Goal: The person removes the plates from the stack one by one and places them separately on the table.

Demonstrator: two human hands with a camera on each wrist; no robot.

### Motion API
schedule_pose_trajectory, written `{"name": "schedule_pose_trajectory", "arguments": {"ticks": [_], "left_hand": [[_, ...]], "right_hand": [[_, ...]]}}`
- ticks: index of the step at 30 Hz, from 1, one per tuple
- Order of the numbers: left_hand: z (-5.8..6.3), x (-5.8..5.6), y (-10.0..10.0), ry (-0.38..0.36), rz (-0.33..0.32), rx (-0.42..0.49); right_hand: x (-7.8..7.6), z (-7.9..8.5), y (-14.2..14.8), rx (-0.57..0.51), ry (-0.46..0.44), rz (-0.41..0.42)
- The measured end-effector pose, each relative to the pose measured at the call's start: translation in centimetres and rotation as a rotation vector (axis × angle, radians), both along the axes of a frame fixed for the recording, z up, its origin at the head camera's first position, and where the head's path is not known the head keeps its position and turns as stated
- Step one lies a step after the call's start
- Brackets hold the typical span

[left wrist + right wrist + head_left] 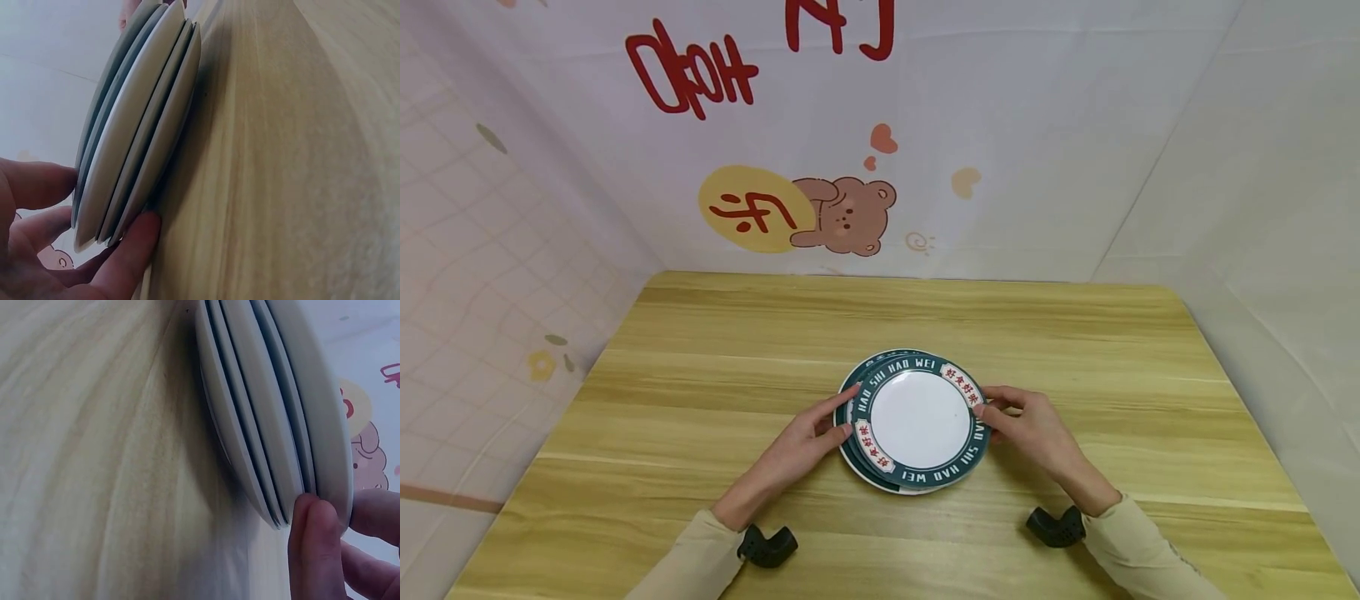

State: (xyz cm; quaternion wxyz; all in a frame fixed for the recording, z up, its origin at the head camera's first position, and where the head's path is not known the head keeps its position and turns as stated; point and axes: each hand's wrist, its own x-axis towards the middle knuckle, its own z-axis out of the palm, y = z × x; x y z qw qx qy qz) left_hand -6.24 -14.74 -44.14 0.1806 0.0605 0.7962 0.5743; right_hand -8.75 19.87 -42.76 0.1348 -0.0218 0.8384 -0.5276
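Note:
A stack of several round plates rests on the table, white in the middle with dark green lettered rims and red characters. The top plate sits shifted to the right over those below. My left hand holds the stack's left edge; in the left wrist view its fingers touch the edges of both upper and lower plates. At the opposite side my right hand pinches the top plate's rim, thumb above, with fingers against the edge from below.
The wooden table has rounded back corners. Behind it stands a white cloth backdrop printed with a bear and red characters. Black wrist mounts hang at both sleeves, close above the table.

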Motion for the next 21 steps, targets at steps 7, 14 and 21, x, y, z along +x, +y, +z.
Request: {"name": "schedule_pose_trajectory", "arguments": {"ticks": [7,14,21], "left_hand": [[0.0,0.1,0.4,-0.005,0.049,-0.017],[0.1,-0.1,0.5,-0.024,0.064,-0.023],[0.1,-0.3,0.7,-0.003,0.065,0.002]], "right_hand": [[-0.2,0.0,0.4,-0.081,-0.077,-0.034],[-0.3,0.1,1.0,-0.172,-0.156,-0.061],[-0.4,0.0,1.7,-0.219,-0.161,-0.078]]}}
